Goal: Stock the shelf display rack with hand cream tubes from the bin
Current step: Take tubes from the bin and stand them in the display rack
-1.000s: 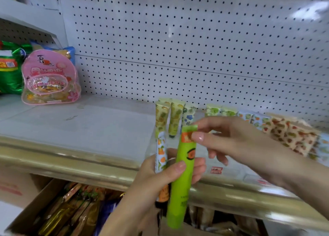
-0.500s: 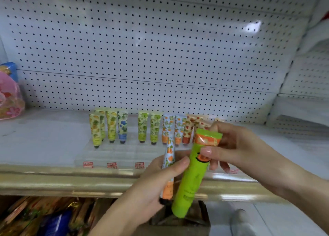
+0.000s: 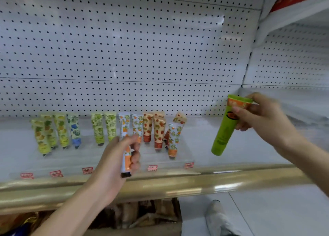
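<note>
Pinching a green hand cream tube [image 3: 224, 128] by its flat end in the right hand [image 3: 263, 118], cap down, over the shelf [image 3: 201, 139] just right of the display rack [image 3: 170, 161]. Gripping an orange-and-white tube [image 3: 126, 157] in the curled fingers [image 3: 136, 158] of the left hand [image 3: 112, 162], before the rack's standing tubes [image 3: 110, 128]. Behind, white pegboard [image 3: 124, 48]; below, a gold rail [image 3: 195, 184].

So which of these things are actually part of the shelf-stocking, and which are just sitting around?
Part of the job: orange-patterned tube in the left hand, green tube in the right hand, clear display rack, tubes standing in it.
Just around: pegboard wall, gold shelf edge, packets below the shelf, a shoe.
</note>
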A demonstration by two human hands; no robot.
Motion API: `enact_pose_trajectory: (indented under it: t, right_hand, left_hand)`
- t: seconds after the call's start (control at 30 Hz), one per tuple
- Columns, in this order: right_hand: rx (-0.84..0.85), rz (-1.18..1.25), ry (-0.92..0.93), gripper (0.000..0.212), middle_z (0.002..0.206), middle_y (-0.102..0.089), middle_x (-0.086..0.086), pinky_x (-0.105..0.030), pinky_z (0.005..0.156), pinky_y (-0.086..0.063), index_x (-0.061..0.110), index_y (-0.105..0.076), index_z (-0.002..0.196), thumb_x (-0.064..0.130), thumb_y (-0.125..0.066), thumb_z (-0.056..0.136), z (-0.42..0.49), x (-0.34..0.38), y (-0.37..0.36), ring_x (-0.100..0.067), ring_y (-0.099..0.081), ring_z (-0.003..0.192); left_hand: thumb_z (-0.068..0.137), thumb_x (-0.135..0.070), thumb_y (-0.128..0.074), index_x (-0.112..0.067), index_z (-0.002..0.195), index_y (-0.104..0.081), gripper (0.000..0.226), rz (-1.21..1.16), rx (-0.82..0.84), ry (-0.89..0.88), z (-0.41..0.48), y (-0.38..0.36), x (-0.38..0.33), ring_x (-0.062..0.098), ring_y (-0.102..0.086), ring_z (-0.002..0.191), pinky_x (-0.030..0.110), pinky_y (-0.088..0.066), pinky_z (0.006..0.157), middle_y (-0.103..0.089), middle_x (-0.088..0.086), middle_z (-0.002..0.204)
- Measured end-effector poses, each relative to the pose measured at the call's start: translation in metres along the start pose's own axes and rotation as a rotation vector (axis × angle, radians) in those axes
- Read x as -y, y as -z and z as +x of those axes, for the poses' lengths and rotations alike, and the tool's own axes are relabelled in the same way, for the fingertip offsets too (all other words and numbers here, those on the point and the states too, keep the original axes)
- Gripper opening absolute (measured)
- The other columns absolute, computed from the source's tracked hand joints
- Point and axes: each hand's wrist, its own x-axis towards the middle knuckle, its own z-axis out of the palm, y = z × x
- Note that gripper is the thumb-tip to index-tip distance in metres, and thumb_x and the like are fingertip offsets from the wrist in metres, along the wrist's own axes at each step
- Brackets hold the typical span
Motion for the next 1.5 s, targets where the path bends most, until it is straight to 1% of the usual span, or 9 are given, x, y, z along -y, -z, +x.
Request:
enact_pose_trajectory:
  t: [0.07,0.17,0.37,0.5,0.63,0.77,0.9,1.17,1.5]
  right_hand:
    - [-0.052,0.043,-0.031,0.012,0.072,-0.066,-0.012,-0.022,0.049,-0.051,0.013,-0.050,0.083,0.012,-0.058,0.092,0.009,-0.014,-0.004,-0.012,-0.061,0.049]
    - [-0.110,0.164,-0.096,0.017,0.075,-0.065,-0.010,-0.027,0.054,-0.052,0.014,-0.048,0.081,0.020,-0.058,0.093,0.022,-0.023,-0.017,-0.016,-0.063,0.053]
    - [-0.150,0.165,-0.186,0.025,0.081,-0.068,-0.014,-0.043,0.072,-0.058,0.003,-0.050,0.097,0.027,-0.056,0.094,0.053,-0.037,-0.042,-0.029,-0.069,0.066]
    - [-0.157,0.183,-0.230,0.017,0.082,-0.066,-0.011,-0.042,0.072,-0.059,0.006,-0.048,0.094,0.021,-0.054,0.094,0.066,-0.045,-0.051,-0.027,-0.068,0.065]
    - [-0.134,0.234,-0.253,0.016,0.083,-0.063,-0.009,-0.036,0.068,-0.059,0.009,-0.046,0.086,0.019,-0.052,0.096,0.071,-0.047,-0.059,-0.022,-0.067,0.061]
    - [-0.093,0.261,-0.272,0.020,0.084,-0.063,-0.011,-0.036,0.068,-0.059,0.012,-0.045,0.081,0.020,-0.053,0.096,0.072,-0.050,-0.072,-0.023,-0.066,0.060]
    - [-0.067,0.252,-0.289,0.019,0.083,-0.063,-0.011,-0.041,0.072,-0.059,0.012,-0.044,0.082,0.021,-0.053,0.095,0.077,-0.053,-0.081,-0.027,-0.067,0.063]
    - [0.043,0.172,-0.208,0.017,0.084,-0.063,-0.010,-0.039,0.071,-0.058,0.009,-0.042,0.086,0.020,-0.052,0.096,0.085,-0.042,-0.089,-0.023,-0.066,0.062]
    - [0.097,0.070,-0.142,0.017,0.088,-0.064,-0.013,-0.042,0.072,-0.058,0.005,-0.045,0.095,0.021,-0.051,0.096,0.086,-0.032,-0.095,-0.025,-0.066,0.065]
  left_hand:
    - [0.089,-0.024,-0.059,-0.013,0.083,-0.051,0.015,0.133,-0.071,-0.053,0.005,-0.003,0.001,0.012,-0.040,0.046,0.027,-0.033,0.047,-0.049,0.001,0.066]
    - [0.083,-0.030,-0.065,-0.019,0.086,-0.061,0.013,0.234,-0.128,-0.128,0.012,-0.003,0.002,0.012,-0.045,0.053,0.032,-0.037,0.058,-0.049,-0.002,0.065]
    - [0.084,-0.016,-0.065,-0.015,0.087,-0.056,0.010,0.199,-0.153,-0.125,0.023,-0.001,0.004,0.012,-0.041,0.054,0.027,-0.036,0.050,-0.044,-0.003,0.064]
    - [0.088,-0.012,-0.060,-0.008,0.091,-0.048,0.013,0.104,-0.185,-0.064,0.032,0.003,0.005,0.011,-0.042,0.048,0.021,-0.037,0.038,-0.045,0.000,0.065]
    - [0.086,-0.018,-0.064,-0.005,0.096,-0.055,0.018,0.151,-0.205,-0.118,0.036,0.006,0.010,0.014,-0.048,0.054,0.028,-0.042,0.055,-0.052,0.001,0.065]
    - [0.085,-0.022,-0.065,-0.005,0.106,-0.058,0.028,0.157,-0.223,-0.153,0.040,0.007,0.011,0.015,-0.057,0.069,0.030,-0.050,0.066,-0.056,0.006,0.086]
    - [0.083,-0.024,-0.063,-0.006,0.103,-0.059,0.028,0.150,-0.210,-0.150,0.041,0.008,0.011,0.015,-0.057,0.070,0.031,-0.049,0.066,-0.057,0.006,0.087]
    - [0.080,-0.025,-0.064,-0.006,0.099,-0.063,0.027,0.150,-0.199,-0.146,0.041,0.014,0.012,0.010,-0.059,0.065,0.023,-0.054,0.058,-0.062,0.004,0.084]
    - [0.080,-0.023,-0.063,-0.005,0.098,-0.064,0.026,0.134,-0.210,-0.146,0.043,0.020,0.015,0.005,-0.060,0.059,0.031,-0.050,0.067,-0.064,0.002,0.079]
